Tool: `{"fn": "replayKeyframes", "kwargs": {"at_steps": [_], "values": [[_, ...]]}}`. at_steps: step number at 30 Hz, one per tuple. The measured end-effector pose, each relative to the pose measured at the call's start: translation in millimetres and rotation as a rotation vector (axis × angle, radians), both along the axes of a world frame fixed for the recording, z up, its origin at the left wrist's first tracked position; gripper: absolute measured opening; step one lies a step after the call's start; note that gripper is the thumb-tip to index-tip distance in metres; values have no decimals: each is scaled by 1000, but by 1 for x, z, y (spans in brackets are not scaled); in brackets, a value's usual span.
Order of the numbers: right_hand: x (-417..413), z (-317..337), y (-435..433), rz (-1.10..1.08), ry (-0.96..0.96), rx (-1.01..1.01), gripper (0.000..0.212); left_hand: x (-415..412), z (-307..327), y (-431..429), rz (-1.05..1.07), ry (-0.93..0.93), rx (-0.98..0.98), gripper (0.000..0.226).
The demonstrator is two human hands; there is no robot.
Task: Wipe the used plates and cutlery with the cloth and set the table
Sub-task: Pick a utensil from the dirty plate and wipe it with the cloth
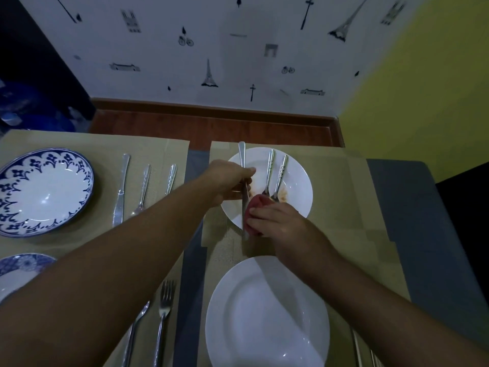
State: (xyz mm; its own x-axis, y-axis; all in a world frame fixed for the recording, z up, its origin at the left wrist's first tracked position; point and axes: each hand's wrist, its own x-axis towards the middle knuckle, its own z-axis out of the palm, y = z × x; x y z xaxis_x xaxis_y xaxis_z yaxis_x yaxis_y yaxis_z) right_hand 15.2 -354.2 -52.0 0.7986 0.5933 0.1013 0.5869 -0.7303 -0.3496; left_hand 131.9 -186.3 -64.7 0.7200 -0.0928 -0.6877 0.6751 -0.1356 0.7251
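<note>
Head view looks down on a table laid with beige placemats. On the far right mat a white plate holds two forks, lying side by side with tines toward the person and handles pointing away at the wall; brownish smears stain the plate around the tines. Over the plate's left part the left hand pinches a knife, fingers closed around its middle. Its long axis runs away from the person, handle end toward the wall past the plate's far rim, blade end toward the person over the near rim. The right hand presses a red cloth against the blade, fingers curled shut on the cloth, which is bunched between them and the metal. A clean white plate sits nearer, empty. On the left mat a blue-patterned plate is empty, with a knife and two forks set beside it.
</note>
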Motion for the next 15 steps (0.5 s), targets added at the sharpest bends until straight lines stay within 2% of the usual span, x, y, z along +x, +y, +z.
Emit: {"fn": "replayKeyframes", "kwargs": {"at_steps": [6, 11, 15], "values": [[-9, 2, -1, -51, 4, 44, 60, -4, -1, -1, 27, 23, -3, 19], [-3, 6, -1, -118, -30, 57, 39, -9, 0, 3, 16, -11, 12, 19], [11, 7, -3, -66, -59, 65, 38, -11, 5, -4, 63, -6, -18, 17]]}}
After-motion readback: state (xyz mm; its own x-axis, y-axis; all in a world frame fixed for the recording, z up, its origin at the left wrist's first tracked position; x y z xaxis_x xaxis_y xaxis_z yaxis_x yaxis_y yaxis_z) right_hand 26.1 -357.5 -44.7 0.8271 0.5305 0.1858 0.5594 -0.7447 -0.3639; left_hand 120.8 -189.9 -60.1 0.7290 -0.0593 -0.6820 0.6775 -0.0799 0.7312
